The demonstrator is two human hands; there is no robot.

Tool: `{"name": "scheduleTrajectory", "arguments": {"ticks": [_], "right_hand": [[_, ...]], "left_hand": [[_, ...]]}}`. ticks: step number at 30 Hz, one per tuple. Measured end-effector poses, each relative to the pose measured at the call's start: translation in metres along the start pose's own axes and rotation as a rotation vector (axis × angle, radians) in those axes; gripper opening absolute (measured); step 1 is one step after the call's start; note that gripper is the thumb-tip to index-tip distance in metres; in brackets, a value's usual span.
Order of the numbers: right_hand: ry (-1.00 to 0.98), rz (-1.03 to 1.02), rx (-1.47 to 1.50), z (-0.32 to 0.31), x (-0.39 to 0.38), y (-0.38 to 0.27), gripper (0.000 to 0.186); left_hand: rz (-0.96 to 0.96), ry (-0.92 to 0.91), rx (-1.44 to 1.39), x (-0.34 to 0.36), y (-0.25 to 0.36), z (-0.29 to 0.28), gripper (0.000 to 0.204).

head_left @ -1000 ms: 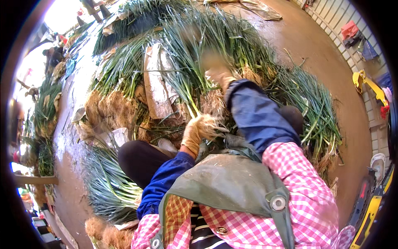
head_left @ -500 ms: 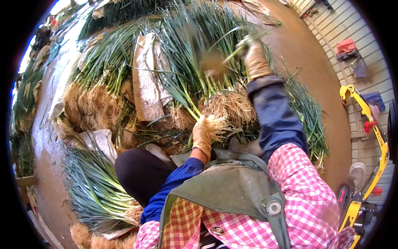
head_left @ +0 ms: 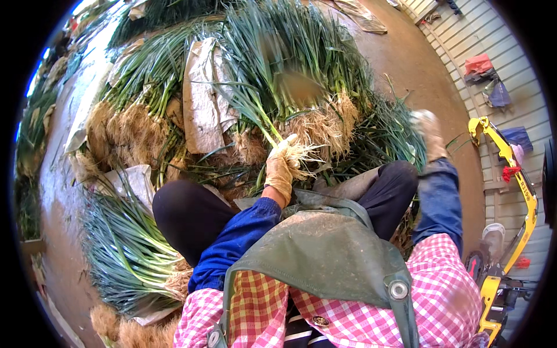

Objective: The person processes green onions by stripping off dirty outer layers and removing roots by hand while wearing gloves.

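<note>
My left hand (head_left: pixel 279 168), in a tan glove, is closed around the root end of a few green onions (head_left: pixel 266 123). Their pale, stringy roots stick out past the fingers, and their leaves slant up and to the left. Out to the right, my gloved right hand (head_left: pixel 429 134) is smeared by motion beside a low heap of green leaves (head_left: pixel 397 130). A thin green strand shows just right of that hand; whether the fingers hold it is unclear. Straight ahead lies a big pile of green onions (head_left: pixel 290 52), roots toward me.
More onion bundles lie at the left (head_left: pixel 127 243) and far left (head_left: pixel 136 130). A pale sack (head_left: pixel 206 95) rests between two piles. My bent knees (head_left: pixel 188 214) flank the work area. A yellow jointed arm (head_left: pixel 519 174) stands at the right before a ribbed wall (head_left: pixel 441 52).
My right hand has swept from above the big pile, where it gripped a green leaf, down and out to the right. My left hand keeps its hold and has barely shifted.
</note>
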State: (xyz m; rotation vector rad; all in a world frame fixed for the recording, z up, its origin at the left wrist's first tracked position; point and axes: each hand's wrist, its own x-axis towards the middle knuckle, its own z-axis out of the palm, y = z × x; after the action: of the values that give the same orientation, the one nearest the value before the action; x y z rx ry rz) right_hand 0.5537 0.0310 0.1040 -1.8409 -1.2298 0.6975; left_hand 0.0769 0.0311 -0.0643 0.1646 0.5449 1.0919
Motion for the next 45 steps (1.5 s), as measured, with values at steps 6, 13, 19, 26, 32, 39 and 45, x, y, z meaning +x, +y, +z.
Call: {"name": "scheduleTrajectory", "arguments": {"ticks": [6,13,19,26,32,39,45], "right_hand": [[-0.574,-0.064,-0.364,0.346,-0.068,-0.17,0.045],[-0.497,-0.254,-0.704,0.424,-0.07,-0.156,0.035],[-0.647,0.009,0.453,0.391,-0.097,-0.136,0.022],[-0.884,0.109,1.198,0.336,-0.12,-0.146,0.023],[-0.746,0.215,0.671,0.344,-0.087,-0.157,0.026],[-0.699,0.185,0.142,0.448,-0.049,-0.126,0.027],[-0.713,0.19,0.296,0.446,-0.06,-0.14,0.028]], "left_hand": [[0.007,0.166,0.134,-0.019,0.012,-0.01,0.018],[0.176,0.388,0.303,-0.022,0.022,-0.02,0.017],[0.137,0.406,0.275,-0.026,0.034,-0.014,0.012],[0.172,0.351,0.335,-0.014,0.033,-0.029,0.014],[0.289,0.315,0.475,-0.014,0.018,-0.021,0.019],[0.482,0.333,0.712,-0.022,0.017,-0.006,0.035],[0.449,0.36,0.764,-0.019,0.023,-0.008,0.033]]}}
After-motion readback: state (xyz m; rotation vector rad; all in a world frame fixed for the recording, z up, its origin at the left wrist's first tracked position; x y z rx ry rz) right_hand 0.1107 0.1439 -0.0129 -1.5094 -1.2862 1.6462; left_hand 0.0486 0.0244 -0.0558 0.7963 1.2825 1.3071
